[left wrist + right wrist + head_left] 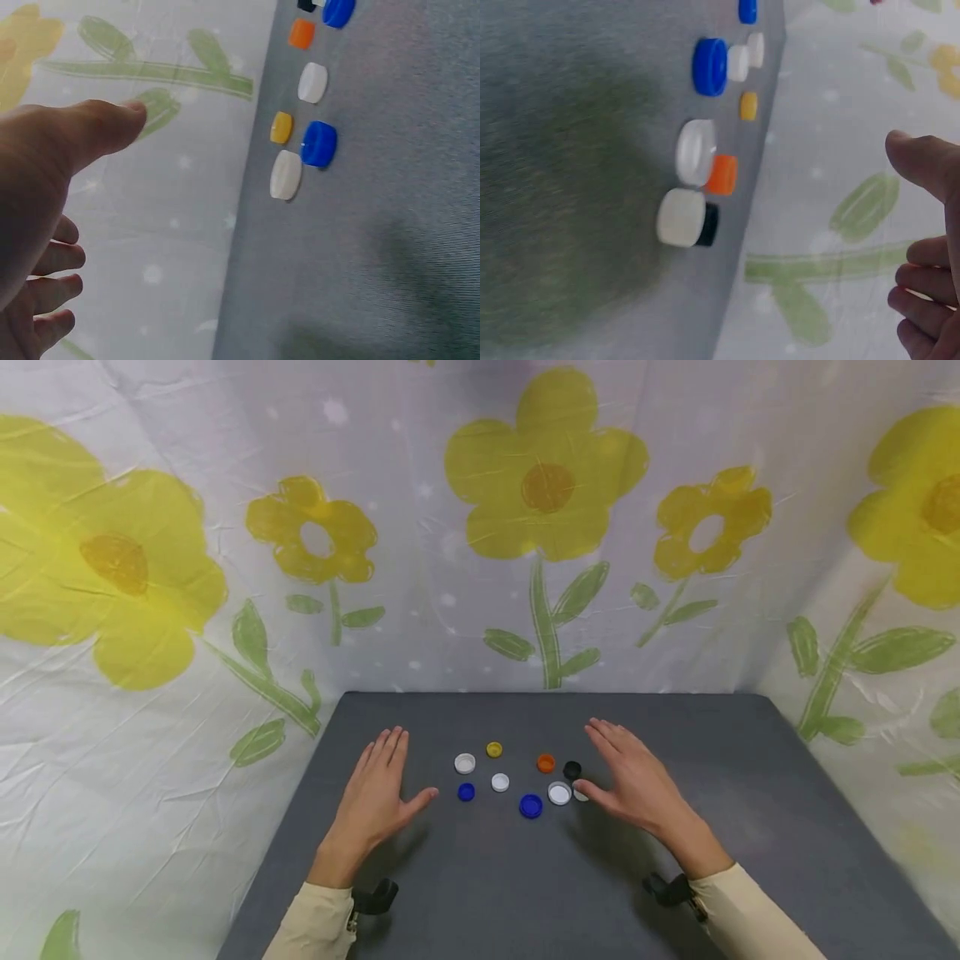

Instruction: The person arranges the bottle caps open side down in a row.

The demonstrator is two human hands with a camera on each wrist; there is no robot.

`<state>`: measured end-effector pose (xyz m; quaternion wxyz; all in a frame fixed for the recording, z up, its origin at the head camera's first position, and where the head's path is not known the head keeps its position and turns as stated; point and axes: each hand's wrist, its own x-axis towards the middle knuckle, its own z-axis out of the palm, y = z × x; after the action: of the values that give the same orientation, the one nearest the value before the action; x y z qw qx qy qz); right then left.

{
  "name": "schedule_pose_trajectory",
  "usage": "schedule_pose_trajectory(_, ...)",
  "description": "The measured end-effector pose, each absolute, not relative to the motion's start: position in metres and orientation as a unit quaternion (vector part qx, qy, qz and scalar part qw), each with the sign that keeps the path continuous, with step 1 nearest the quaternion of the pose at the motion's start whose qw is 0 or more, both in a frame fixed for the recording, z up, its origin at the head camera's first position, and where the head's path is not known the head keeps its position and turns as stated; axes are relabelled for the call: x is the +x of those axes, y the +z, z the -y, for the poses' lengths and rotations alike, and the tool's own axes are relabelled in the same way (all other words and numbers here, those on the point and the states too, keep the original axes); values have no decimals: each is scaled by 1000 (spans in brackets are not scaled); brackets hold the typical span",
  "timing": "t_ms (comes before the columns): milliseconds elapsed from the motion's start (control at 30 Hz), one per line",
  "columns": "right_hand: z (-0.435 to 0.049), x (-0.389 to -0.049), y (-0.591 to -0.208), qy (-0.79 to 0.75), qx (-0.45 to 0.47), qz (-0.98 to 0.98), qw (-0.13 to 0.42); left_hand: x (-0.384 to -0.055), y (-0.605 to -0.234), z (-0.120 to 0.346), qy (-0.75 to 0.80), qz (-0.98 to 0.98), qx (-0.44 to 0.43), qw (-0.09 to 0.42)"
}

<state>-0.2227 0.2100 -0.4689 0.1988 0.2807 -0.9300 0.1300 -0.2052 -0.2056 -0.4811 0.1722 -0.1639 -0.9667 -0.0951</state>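
My left hand (378,797) hovers over the table's left side, fingers straight and thumb spread, holding nothing. Closest to it are a small blue bottle cap (467,792) and a white cap (465,763). A yellow cap (494,749) and another white cap (500,782) lie further in. My right hand (637,781), likewise empty with fingers extended, hovers at the right. By its thumb lies a white cap (681,217), partly hidden in the head view. Near it are a black cap (572,770), an orange cap (546,763), a white rimmed cap (559,792) and a larger blue cap (531,806).
The caps lie on a dark grey table (480,885). Behind it and along both sides hangs a pale curtain (420,635) printed with yellow flowers. Dark bands (375,897) circle both wrists, beside light beige sleeves (311,922).
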Motion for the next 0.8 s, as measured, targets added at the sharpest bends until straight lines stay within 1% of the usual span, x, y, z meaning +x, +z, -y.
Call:
schedule_pose_trajectory(233,-186,-232,-456,119,315,921,197,-207,-472,203,-105,968,-166,154)
schedule_pose_trajectory(333,-176,-236,-455,117,322,920,191,-208,-470,201,-110,967,-168,155)
schedule_pose_trajectory(800,-129,-253,-469,132,358,907,175,-214,-480,194,-146,968,-158,133)
